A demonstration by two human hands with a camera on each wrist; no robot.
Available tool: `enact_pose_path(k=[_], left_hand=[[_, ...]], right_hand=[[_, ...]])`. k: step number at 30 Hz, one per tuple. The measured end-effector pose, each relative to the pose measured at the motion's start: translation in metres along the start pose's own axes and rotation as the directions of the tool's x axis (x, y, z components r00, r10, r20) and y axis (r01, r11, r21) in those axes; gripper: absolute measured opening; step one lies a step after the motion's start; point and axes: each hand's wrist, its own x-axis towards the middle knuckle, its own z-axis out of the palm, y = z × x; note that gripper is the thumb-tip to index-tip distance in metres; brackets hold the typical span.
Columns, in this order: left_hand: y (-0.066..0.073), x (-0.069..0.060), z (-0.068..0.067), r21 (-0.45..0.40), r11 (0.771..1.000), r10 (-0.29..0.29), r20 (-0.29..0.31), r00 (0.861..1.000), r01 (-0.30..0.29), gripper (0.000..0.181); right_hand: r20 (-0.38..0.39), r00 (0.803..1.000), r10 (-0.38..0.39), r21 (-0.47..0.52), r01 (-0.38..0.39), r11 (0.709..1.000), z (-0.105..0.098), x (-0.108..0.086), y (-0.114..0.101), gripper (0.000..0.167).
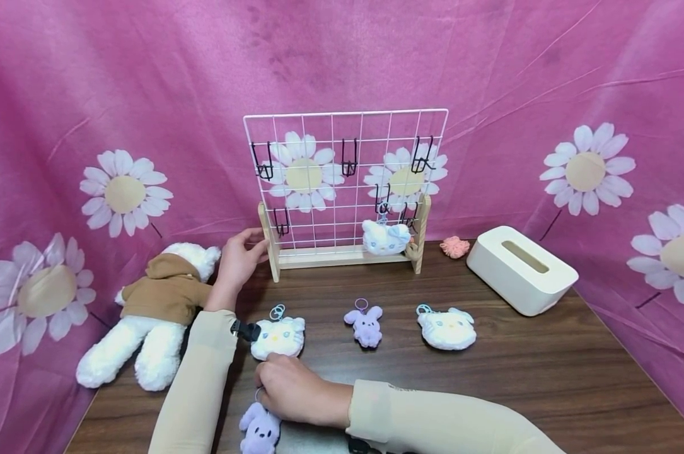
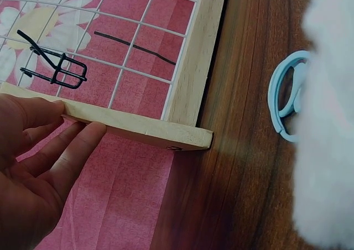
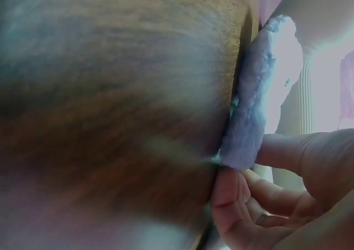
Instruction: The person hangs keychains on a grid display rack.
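A white wire grid rack (image 1: 319, 256) with wooden side posts stands at the back. My left hand (image 1: 241, 260) pinches its left post (image 1: 270, 243); in the left wrist view the thumb and fingers of this hand (image 2: 41, 161) lie on either side of the wooden post (image 2: 138, 129). At the front, my right hand (image 1: 302, 391) pinches the top end of a purple bunny keychain (image 1: 259, 434). The right wrist view shows the hand (image 3: 276, 197) with thumb and fingers at the end of the purple plush (image 3: 251, 103). Its ring is partly hidden.
Black hooks (image 1: 349, 161) and a white cat plush (image 1: 384, 238) hang on the grid. Cat plushes (image 1: 279, 338) (image 1: 448, 329) and a purple bunny (image 1: 367, 328) lie in front. A teddy bear (image 1: 160, 293) lies left; a tissue box (image 1: 517, 271) and pink item (image 1: 454, 247) are right.
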Motion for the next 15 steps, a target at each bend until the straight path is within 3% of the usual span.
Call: enact_pose_path(k=[6,11,15], left_hand=[[0.0,-0.001,0.0,0.005,1.0,0.006,0.0,1.0,-0.006,0.041],[0.0,0.0,0.0,0.001,1.0,0.012,0.002,1.0,-0.012,0.04],[0.001,0.0,0.0,0.002,1.0,0.003,0.001,1.0,-0.003,0.041]], right_hand=[[0.031,0.999,0.033,0.027,-0.034,0.999,0.002,0.001,0.004,0.038],[0.002,1.0,-0.001,0.033,0.001,0.999,0.048,0.01,0.027,0.049],[-0.03,0.999,-0.016,0.006,0.016,1.0,0.073,0.014,0.038,0.044]])
